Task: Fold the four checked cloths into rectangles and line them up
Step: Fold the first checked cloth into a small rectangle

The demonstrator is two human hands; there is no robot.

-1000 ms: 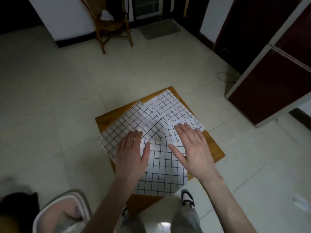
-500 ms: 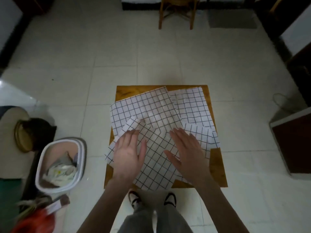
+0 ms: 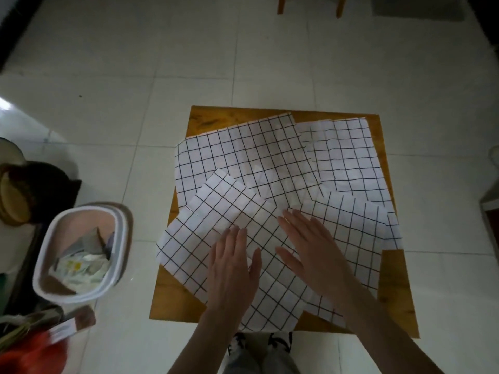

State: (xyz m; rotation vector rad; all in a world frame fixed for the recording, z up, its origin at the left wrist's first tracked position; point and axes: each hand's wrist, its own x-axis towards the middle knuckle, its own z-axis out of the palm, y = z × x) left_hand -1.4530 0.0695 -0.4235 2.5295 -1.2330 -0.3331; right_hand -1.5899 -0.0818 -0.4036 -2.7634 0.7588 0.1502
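Observation:
Several white cloths with a black check lie overlapping on a small wooden table point(image 3: 205, 118). The near cloth point(image 3: 189, 247) lies skewed on top, one corner hanging past the table's front edge. A large cloth point(image 3: 243, 157) is spread behind it, another cloth point(image 3: 348, 152) covers the far right, and a further cloth point(image 3: 356, 225) lies at the right. My left hand point(image 3: 232, 265) and my right hand point(image 3: 310, 249) both rest flat, fingers straight, on the near cloth, side by side.
A white waste bin point(image 3: 81, 252) with crumpled paper stands on the tiled floor left of the table. Dark bags and a red object point(image 3: 32, 354) lie at the far left. Wooden chair legs point(image 3: 280, 4) show at the top. My shoes point(image 3: 259, 344) are under the table's front edge.
The view has swung from a skewed look at the table to straight above it. Both hands stayed flat on the near cloth and slid slightly toward me.

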